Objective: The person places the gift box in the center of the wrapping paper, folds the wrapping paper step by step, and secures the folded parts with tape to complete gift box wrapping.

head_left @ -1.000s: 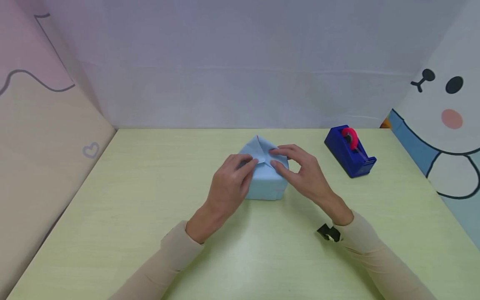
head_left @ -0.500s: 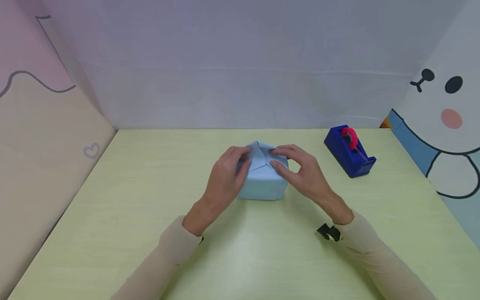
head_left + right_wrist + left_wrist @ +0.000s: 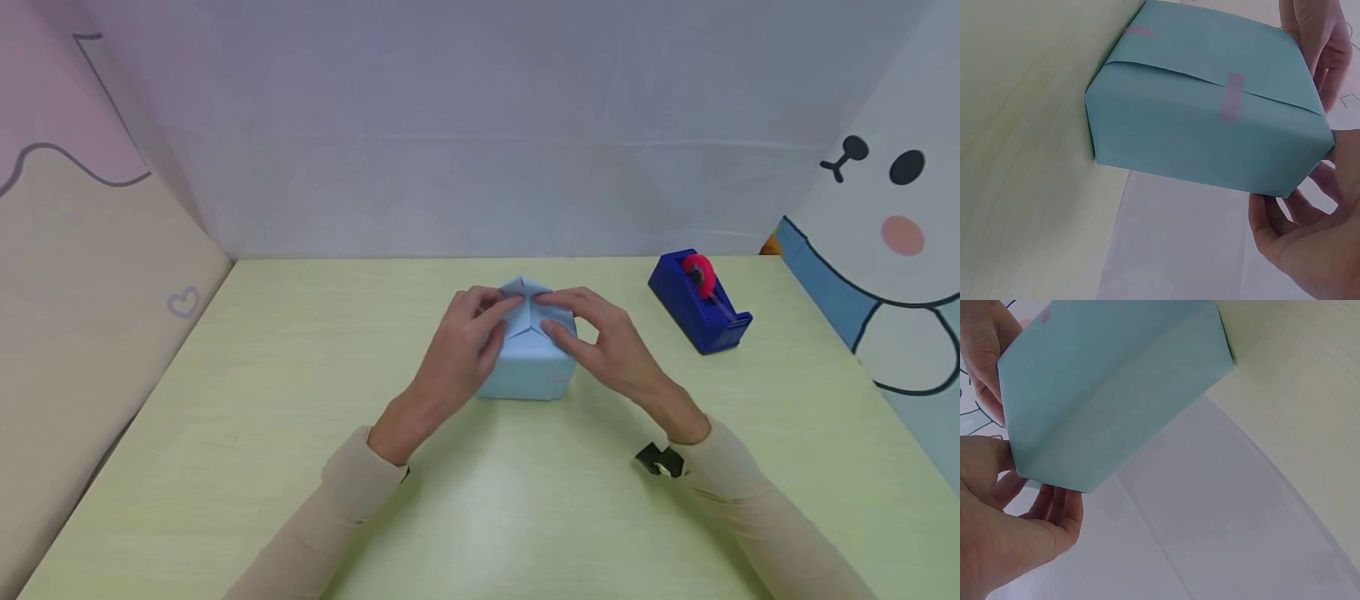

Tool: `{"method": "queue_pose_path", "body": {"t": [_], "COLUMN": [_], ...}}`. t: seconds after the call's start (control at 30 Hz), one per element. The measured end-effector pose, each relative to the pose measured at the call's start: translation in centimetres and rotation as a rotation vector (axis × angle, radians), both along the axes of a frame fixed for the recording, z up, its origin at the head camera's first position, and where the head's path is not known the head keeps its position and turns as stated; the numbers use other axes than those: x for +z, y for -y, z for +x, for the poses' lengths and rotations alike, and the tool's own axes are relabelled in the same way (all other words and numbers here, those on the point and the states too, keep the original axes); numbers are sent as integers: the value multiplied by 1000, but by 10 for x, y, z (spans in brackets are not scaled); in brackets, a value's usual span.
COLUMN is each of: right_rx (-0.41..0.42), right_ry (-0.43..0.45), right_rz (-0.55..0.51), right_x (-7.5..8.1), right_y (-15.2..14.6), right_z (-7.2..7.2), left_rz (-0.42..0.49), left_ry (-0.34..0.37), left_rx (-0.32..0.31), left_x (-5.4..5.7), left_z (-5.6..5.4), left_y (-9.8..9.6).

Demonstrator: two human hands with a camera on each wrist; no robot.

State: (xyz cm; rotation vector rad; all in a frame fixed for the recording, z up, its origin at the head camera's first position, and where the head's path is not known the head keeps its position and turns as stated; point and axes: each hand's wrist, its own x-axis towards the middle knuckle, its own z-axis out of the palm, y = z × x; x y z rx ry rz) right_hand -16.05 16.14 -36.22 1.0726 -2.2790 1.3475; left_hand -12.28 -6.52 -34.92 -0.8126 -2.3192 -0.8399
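Note:
A box wrapped in light blue wrapping paper [image 3: 525, 375] stands on the table, with creased flaps [image 3: 529, 312] folded at its top end. At the flaps' left side, my left hand [image 3: 453, 350] pinches the paper with thumb and fingers. My right hand [image 3: 626, 354] holds the right side of the same end, thumb and forefinger on the folds. In the right wrist view, pink tape [image 3: 1232, 97] crosses a paper seam, and the right fingers [image 3: 1272, 231] curl at the box's edge. The left wrist view shows a smooth paper side [image 3: 1110, 394]; the folds are hidden there.
A blue tape dispenser [image 3: 697, 304] with a pink-red roll [image 3: 700, 275] stands at the back right of the pale table [image 3: 315, 350]. A light cloth wall [image 3: 480, 167] rises behind the table edge. Printed panels [image 3: 900, 250] flank the sides.
My left hand shifted left off the middle of the flaps, then its fingers came back inward. The top flap's peak has folded lower and narrower. The right forefinger has moved slightly inward.

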Motion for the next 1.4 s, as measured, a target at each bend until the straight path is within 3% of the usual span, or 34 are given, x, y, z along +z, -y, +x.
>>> {"method": "queue_pose_path", "body": {"t": [0.37, 0.63, 0.93, 1.13, 1.4], "right_rx": [41, 66, 92, 47, -47], "right_ry": [6, -24, -58, -88, -27], "right_rz": [46, 39, -14, -76, -122], "right_x": [4, 5, 7, 9, 20], "right_y": [1, 2, 5, 10, 22], "right_z": [-1, -3, -5, -9, -13], "left_rz": [-55, -138, -204, -298, -381], "left_ry": [-57, -59, -209, -263, -307], "left_rx": [-22, -25, -22, 37, 64], "left_x": [-1, -2, -9, -15, -18], "left_z": [-2, -1, 4, 10, 13], "left_y": [1, 1, -2, -7, -5]}}
